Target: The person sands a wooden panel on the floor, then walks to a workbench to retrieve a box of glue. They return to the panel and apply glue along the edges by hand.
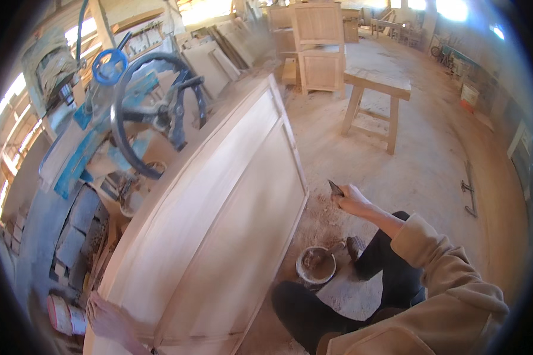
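Note:
A large pale wooden framed panel [225, 248] stands tilted in front of me, its recessed fields facing right. At its near left edge, my left hand [109, 319] is closed over the wood. My right hand [352, 202] is out past the panel's right edge, apart from it, and grips a small putty knife [336, 188] with a dark blade; most of its handle is hidden in the fist. Below, on the floor by my feet, sits a round bucket [300, 269] with brown paste inside.
To the left is a blue machine with a large dark handwheel [119, 118]. A wooden stool-like bench [378, 83] and a panelled cabinet [320, 53] stand ahead. Boards [210, 65] lean at the back. A red and white tub [59, 313] is at lower left.

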The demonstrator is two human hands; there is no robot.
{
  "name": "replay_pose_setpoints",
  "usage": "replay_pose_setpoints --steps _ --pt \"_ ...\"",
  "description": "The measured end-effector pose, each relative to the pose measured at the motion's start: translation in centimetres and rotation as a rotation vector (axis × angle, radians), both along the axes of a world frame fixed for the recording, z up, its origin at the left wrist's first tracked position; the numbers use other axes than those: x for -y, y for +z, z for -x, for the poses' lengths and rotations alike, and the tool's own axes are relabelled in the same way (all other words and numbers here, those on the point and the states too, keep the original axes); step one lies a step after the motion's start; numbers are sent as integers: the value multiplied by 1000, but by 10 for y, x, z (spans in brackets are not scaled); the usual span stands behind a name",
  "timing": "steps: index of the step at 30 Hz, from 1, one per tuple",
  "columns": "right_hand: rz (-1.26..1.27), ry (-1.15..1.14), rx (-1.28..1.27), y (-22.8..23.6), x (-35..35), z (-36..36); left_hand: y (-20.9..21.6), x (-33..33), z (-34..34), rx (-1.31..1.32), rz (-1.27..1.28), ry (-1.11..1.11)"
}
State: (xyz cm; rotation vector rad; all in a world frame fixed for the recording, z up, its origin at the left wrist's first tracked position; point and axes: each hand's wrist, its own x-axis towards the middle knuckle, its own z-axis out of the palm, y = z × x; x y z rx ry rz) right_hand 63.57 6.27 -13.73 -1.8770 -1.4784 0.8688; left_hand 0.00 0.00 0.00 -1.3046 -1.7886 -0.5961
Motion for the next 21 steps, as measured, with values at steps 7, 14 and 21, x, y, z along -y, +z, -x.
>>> replay_pose_setpoints --steps 7,14,21 --pt "279 -74 -579 3 -4 -41 16 0 -49 -378 31 250" --pt "-355 190 -653 101 -133 -28 -3 -6 -2 -386 20 184" --pt "-479 -279 -312 108 -244 12 -24 -14 48 -472 -84 133"
